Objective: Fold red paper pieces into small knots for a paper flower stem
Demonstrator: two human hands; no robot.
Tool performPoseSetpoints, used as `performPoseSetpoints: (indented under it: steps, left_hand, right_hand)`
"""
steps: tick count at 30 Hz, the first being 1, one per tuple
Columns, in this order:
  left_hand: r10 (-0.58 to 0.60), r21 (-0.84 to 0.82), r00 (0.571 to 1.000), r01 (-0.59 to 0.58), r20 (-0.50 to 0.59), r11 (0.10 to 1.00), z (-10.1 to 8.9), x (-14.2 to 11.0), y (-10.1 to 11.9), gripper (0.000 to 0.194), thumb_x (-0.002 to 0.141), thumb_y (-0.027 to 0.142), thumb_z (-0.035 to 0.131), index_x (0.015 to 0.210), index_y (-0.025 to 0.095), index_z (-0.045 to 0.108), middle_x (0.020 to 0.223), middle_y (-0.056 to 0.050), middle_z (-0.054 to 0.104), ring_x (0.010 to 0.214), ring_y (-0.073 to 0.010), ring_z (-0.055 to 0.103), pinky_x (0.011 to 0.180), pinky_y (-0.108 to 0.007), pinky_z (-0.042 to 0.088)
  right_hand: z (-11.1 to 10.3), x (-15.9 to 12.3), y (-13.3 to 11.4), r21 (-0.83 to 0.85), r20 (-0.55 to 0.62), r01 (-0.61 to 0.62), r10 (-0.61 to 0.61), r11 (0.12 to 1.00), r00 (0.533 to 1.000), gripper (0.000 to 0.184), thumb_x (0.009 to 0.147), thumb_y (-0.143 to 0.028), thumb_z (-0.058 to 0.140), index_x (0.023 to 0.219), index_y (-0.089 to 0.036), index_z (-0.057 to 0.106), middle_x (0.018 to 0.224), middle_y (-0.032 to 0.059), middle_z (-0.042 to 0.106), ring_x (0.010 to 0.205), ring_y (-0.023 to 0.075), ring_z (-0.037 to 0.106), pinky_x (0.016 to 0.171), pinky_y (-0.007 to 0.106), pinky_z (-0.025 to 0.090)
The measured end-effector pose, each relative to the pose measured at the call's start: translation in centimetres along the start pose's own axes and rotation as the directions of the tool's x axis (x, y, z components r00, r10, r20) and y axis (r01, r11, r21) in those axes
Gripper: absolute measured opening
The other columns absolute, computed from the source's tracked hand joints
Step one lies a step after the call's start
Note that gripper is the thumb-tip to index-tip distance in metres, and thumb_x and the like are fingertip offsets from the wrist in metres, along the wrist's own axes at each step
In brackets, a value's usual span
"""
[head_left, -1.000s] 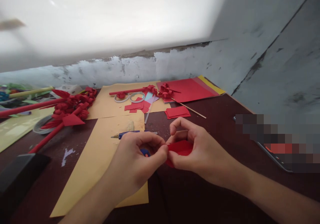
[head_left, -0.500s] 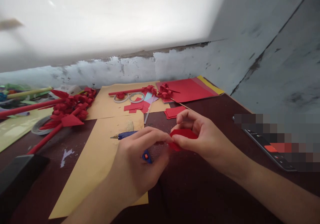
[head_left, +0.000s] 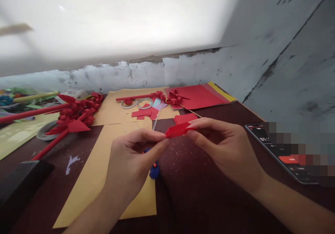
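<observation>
A small folded piece of red paper [head_left: 178, 130] is stretched between my two hands above the dark table. My left hand [head_left: 134, 157] pinches its left end between thumb and forefinger. At the right end, my right hand [head_left: 220, 140] grips it between thumb and fingertips. Behind the paper lies a small stack of red paper pieces [head_left: 184, 118]. A blue glue gun [head_left: 154, 169] rests under my left hand, mostly hidden by it. Beneath that hand is a tan paper sheet [head_left: 102, 178].
Red paper flowers on stems [head_left: 78, 115] lie at the left near a black box [head_left: 23, 181]. Tape rolls [head_left: 144, 104], red scraps [head_left: 142, 113] and red sheets [head_left: 201, 96] are at the back. A phone [head_left: 280, 153] lies at the right; a wall [head_left: 146, 72] stands behind.
My left fingers have closed on the left end of the red paper, which is now held level between both hands. My right hand has turned, and its fingers are straighter.
</observation>
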State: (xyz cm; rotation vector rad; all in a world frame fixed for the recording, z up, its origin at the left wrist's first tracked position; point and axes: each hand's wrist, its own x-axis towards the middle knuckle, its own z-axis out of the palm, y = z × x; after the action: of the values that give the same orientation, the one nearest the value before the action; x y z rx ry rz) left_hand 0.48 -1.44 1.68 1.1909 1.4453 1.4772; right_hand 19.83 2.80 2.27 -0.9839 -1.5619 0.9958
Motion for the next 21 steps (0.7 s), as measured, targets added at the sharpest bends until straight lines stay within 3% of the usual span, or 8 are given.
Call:
performPoseSetpoints:
  steps: [3, 6, 10, 15, 21]
  left_hand:
    - [-0.023, -0.035, 1.000, 0.022, -0.014, 0.999, 0.08, -0.03, 0.01, 0.011, 0.072, 0.023, 0.092, 0.076, 0.020, 0.082, 0.072, -0.001, 0.080, 0.061, -0.0138, 0.071, 0.049, -0.019, 0.054]
    - [-0.030, -0.085, 1.000, 0.030, 0.003, 0.996, 0.14, -0.01, 0.03, 0.014, 0.072, 0.020, 0.092, 0.081, 0.021, 0.082, 0.071, 0.001, 0.079, 0.061, -0.0116, 0.070, 0.053, -0.017, 0.054]
    - [-0.086, -0.089, 0.993, 0.094, 0.085, 0.992, 0.08, 0.08, 0.16, 0.021, 0.076, 0.025, 0.090, 0.096, 0.020, 0.085, 0.080, -0.003, 0.083, 0.070, -0.0163, 0.076, 0.060, -0.021, 0.059]
    - [-0.110, -0.016, 0.990, 0.112, 0.089, 0.994, -0.15, 0.17, 0.21, 0.012, 0.078, 0.031, 0.089, 0.083, 0.021, 0.087, 0.075, -0.004, 0.082, 0.064, -0.0164, 0.072, 0.055, -0.022, 0.055]
    - [-0.080, -0.006, 0.996, 0.080, 0.050, 0.997, -0.20, 0.14, 0.14, 0.009, 0.078, 0.032, 0.089, 0.079, 0.023, 0.087, 0.072, -0.002, 0.080, 0.062, -0.0144, 0.069, 0.053, -0.020, 0.052]
  right_hand:
    - [0.04, 0.08, 0.17, -0.025, -0.040, 0.014, -0.015, 1.000, 0.999, 0.011, 0.082, -0.034, 0.089, 0.086, -0.026, 0.082, 0.094, 0.0035, 0.082, 0.089, 0.0233, 0.077, 0.081, 0.035, 0.067]
    - [0.06, 0.14, 0.33, 0.013, -0.072, -0.012, 0.013, 1.000, 0.997, 0.016, 0.077, -0.028, 0.093, 0.087, -0.027, 0.081, 0.088, 0.0004, 0.081, 0.084, 0.0195, 0.078, 0.079, 0.029, 0.067]
    - [0.17, 0.03, 0.34, 0.053, -0.077, -0.023, 0.027, 0.998, 0.997, 0.019, 0.076, -0.022, 0.094, 0.087, -0.026, 0.079, 0.089, -0.0006, 0.080, 0.085, 0.0168, 0.078, 0.079, 0.023, 0.067]
    - [0.23, -0.18, 0.23, 0.055, -0.069, -0.024, 0.028, 0.998, 0.997, 0.016, 0.078, -0.022, 0.091, 0.087, -0.026, 0.079, 0.090, 0.0008, 0.080, 0.087, 0.0193, 0.079, 0.082, 0.028, 0.069]
    - [-0.08, -0.22, 0.21, 0.061, -0.018, -0.014, 0.016, 0.998, 1.000, 0.018, 0.081, -0.019, 0.089, 0.092, -0.028, 0.079, 0.089, -0.0007, 0.080, 0.085, 0.0177, 0.079, 0.079, 0.026, 0.068]
